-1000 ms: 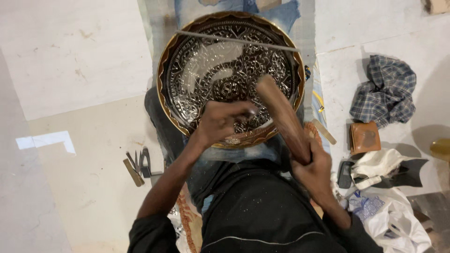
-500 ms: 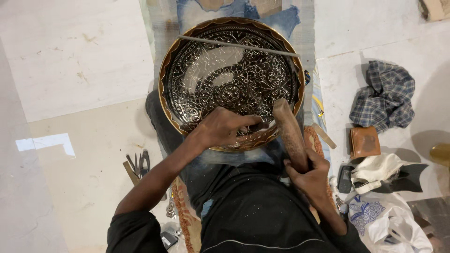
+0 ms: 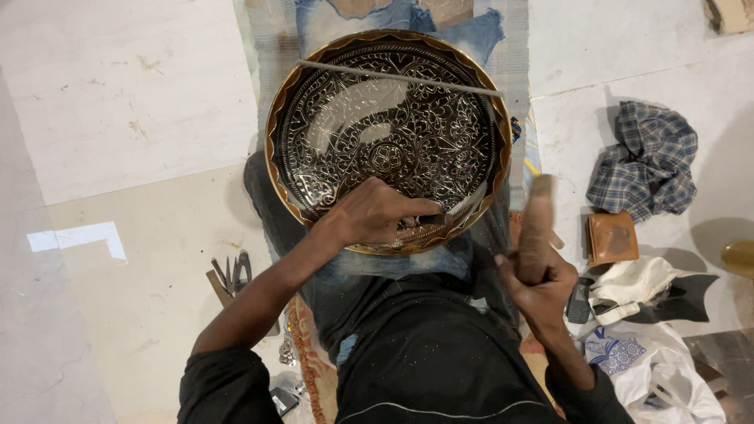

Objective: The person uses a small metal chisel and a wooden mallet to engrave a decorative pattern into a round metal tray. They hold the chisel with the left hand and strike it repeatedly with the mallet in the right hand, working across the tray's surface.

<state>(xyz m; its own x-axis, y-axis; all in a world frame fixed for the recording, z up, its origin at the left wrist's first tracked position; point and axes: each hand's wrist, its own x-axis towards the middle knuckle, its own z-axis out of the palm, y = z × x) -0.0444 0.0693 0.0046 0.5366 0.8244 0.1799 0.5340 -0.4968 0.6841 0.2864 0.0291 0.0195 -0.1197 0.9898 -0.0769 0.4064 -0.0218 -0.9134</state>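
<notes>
Overhead, the scene read as follows.
Edges and room: a large round engraved metal tray (image 3: 389, 118) lay across the seated person's lap, its scalloped brass rim reaching from near the knees out over a blue cloth (image 3: 408, 20) on the floor (image 3: 118, 94). The floor to the left stayed bare as far as a few small hand tools (image 3: 232, 275) near the left elbow. The right side was crowded: a checked cloth (image 3: 646, 161), a brown wallet (image 3: 612, 237), a dark phone (image 3: 580, 301) and a white bag (image 3: 660, 369) lay close together.
Rod: a thin pale rod (image 3: 400, 78) lay across the tray's far part, well apart from both hands.
Left hand (image 3: 375, 216): the forearm came in from the lower left and the hand rested on the tray's near rim, fingers curled narrow around a small dark punch (image 3: 440, 217) whose tip met the engraved surface just inside the rim.
Right hand (image 3: 538, 283): it was raised beside the tray's right edge, fingers wrapped tight round the lower end of a wooden mallet (image 3: 537, 224), which stood nearly upright and blurred.
Tool to tray: the punch touched the tray; the mallet was clear of both, just to the right of the punch.
</notes>
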